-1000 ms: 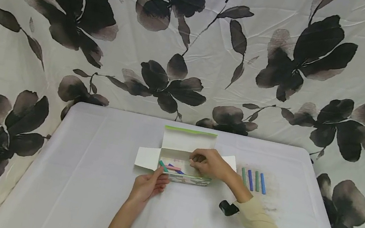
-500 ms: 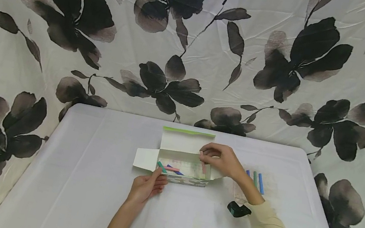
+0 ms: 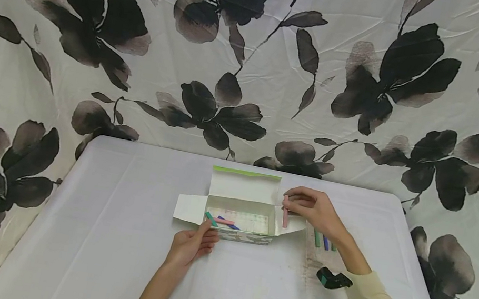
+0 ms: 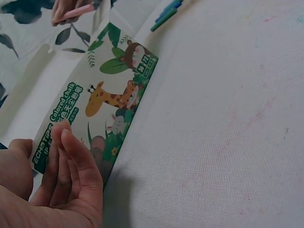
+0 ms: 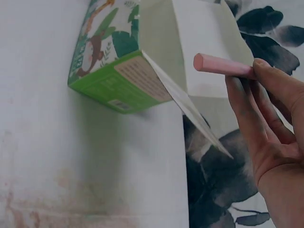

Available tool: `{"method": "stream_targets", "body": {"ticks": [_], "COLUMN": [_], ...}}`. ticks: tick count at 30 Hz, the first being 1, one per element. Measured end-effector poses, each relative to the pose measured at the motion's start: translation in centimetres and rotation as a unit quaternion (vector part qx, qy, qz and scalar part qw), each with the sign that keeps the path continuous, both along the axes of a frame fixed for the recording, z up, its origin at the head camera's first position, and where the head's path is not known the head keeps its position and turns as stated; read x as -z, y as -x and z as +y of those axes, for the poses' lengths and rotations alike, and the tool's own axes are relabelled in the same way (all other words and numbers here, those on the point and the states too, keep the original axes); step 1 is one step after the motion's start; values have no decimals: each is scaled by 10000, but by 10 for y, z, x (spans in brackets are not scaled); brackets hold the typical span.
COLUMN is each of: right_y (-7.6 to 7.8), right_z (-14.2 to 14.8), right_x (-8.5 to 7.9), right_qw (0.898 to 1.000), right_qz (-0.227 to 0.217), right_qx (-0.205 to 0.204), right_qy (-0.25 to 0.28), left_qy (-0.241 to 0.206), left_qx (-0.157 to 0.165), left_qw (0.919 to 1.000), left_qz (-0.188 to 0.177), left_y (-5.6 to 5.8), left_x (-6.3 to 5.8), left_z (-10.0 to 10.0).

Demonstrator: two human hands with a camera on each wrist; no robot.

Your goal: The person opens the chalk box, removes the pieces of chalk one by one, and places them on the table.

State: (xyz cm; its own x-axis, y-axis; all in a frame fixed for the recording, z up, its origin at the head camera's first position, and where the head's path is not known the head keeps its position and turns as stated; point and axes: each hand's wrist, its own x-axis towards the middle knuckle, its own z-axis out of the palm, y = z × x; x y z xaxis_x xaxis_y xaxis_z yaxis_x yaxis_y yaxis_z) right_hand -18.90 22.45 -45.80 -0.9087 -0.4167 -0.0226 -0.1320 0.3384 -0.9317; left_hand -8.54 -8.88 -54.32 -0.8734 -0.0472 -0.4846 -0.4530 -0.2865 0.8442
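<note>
My right hand (image 3: 319,213) pinches a pink chalk stick (image 3: 285,219) above the right end flap of an open chalk box (image 3: 248,237). In the right wrist view the pink stick points out past thumb and fingertips. My left hand (image 3: 190,245) holds the box at its front left, thumb over the rim and fingers against the printed front wall (image 4: 107,102). Inside, at the left, lie a green chalk stick (image 3: 209,217), a pink one (image 3: 227,221) and a blue one (image 3: 233,227). The left thumb tip partly covers them.
Right of the box, green (image 3: 317,238) and blue (image 3: 326,244) chalk sticks lie in a row, partly hidden by the right arm. The lid (image 3: 245,185) stands raised at the back, and a left flap (image 3: 189,208) sticks out. Chalk dust marks the white table (image 3: 109,233).
My right hand has come up out of the box with the pink chalk stick and moved right, over the end flap. The left hand keeps its place on the box.
</note>
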Motion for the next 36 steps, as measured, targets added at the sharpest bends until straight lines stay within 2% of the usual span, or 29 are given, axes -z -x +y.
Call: {"method": "stream_targets", "body": {"ticks": [4, 12, 21, 36], "right_y": [-1, -3, -9, -18], "right_z": [12, 36, 67, 103], "right_x": [-1, 0, 2, 25], "right_qw": [9999, 9976, 9969, 9936], "right_qz": [-73, -352, -257, -185], "right_qx": [101, 315, 628, 1112], "right_qy": [45, 500, 394, 110], "left_qy": [17, 2, -10, -40], "left_qx": [-8, -56, -67, -57], "left_qw": [10000, 10000, 10000, 10000], "left_qz": [3, -77, -42, -33], "left_y": [-1, 2, 3, 2], "left_x": [-2, -2, -3, -2], "left_z": [0, 1, 1, 1]}}
